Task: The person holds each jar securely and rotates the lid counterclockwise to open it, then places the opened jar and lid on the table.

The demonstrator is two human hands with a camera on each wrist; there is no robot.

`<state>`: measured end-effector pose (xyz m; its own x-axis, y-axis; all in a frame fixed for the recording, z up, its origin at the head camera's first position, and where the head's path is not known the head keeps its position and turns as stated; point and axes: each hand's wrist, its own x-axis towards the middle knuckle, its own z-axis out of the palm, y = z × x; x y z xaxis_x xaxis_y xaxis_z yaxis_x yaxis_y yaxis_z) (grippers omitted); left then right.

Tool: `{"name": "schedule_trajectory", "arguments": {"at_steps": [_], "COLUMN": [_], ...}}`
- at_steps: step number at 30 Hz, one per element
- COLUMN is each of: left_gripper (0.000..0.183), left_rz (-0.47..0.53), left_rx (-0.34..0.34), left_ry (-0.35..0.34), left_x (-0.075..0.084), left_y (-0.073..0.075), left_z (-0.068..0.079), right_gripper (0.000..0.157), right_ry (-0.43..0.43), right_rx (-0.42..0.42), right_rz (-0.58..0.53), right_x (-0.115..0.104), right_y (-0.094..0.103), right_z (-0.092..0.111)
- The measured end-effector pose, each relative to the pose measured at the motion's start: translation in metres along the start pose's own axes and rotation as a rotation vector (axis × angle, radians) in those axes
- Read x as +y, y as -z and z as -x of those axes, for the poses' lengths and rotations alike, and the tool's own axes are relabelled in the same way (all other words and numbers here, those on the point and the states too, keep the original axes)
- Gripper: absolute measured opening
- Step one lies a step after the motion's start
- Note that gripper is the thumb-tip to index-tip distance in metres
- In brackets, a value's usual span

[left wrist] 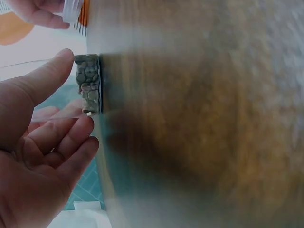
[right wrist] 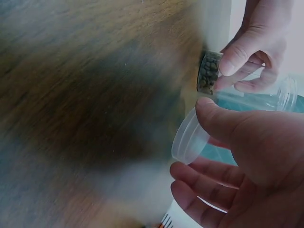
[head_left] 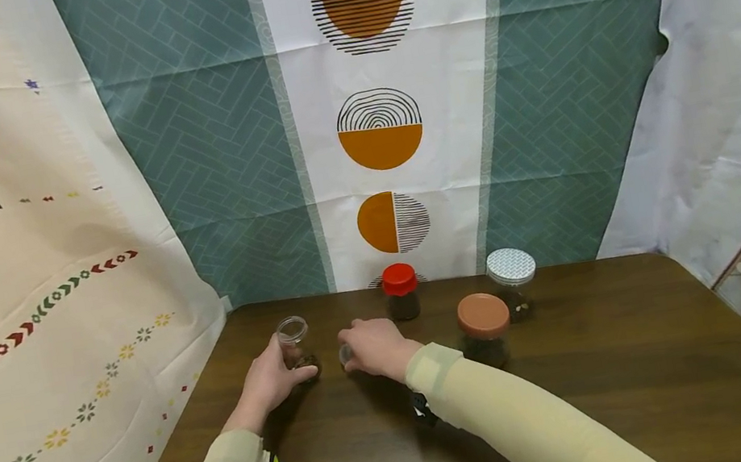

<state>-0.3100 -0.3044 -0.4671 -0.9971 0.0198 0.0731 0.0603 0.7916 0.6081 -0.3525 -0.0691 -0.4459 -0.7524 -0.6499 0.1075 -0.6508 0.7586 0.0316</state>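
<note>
My left hand (head_left: 266, 381) holds a clear, uncapped jar (head_left: 293, 334) upright on the brown table, thumb on one side and fingers on the other. A shallow layer of small dark bean-like pieces (right wrist: 209, 72) lies at the jar's bottom. Just to the right of it, my right hand (head_left: 377, 347) holds a translucent screw lid (right wrist: 189, 138) on edge between thumb and fingers, apart from the jar. In the head view the right hand covers part of the lid. Seen from the left wrist, the jar's upper part lies behind the hand.
Behind and right of my right hand stand three closed jars: a red-lidded jar (head_left: 401, 291), an orange-lidded jar (head_left: 485, 326) and a jar with a white patterned lid (head_left: 514, 280). The table (head_left: 629, 367) ends at hanging cloths at the back and sides.
</note>
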Motion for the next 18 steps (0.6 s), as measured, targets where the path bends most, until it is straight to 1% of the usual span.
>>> {"name": "schedule_trajectory", "arguments": {"at_steps": [4,9,14,18], "left_gripper": [0.061,0.061,0.061,0.061], "left_rz": [0.005,0.005,0.012,0.010], "left_rx": [0.006,0.008,0.017,0.020], "left_ry": [0.004,0.014,0.009,0.012], "left_x": [-0.0011,-0.0039,-0.0046,-0.0067], "left_y": [-0.0002,-0.0014,-0.0011,-0.0007], "left_z": [-0.0011,-0.0019,-0.0032,-0.0040], "right_gripper": [0.045,0.043,0.044,0.041], "right_ry": [-0.006,0.007,0.011,0.022], "right_rx": [-0.014,-0.027,-0.024,-0.016], "right_rz": [0.017,0.005,-0.003,0.003], "right_x": [-0.0013,-0.0028,-0.0039,-0.0050], "right_y": [-0.0036,-0.0063,-0.0073,-0.0075], "right_z": [-0.0031,-0.0056,-0.0078,-0.0097]}}
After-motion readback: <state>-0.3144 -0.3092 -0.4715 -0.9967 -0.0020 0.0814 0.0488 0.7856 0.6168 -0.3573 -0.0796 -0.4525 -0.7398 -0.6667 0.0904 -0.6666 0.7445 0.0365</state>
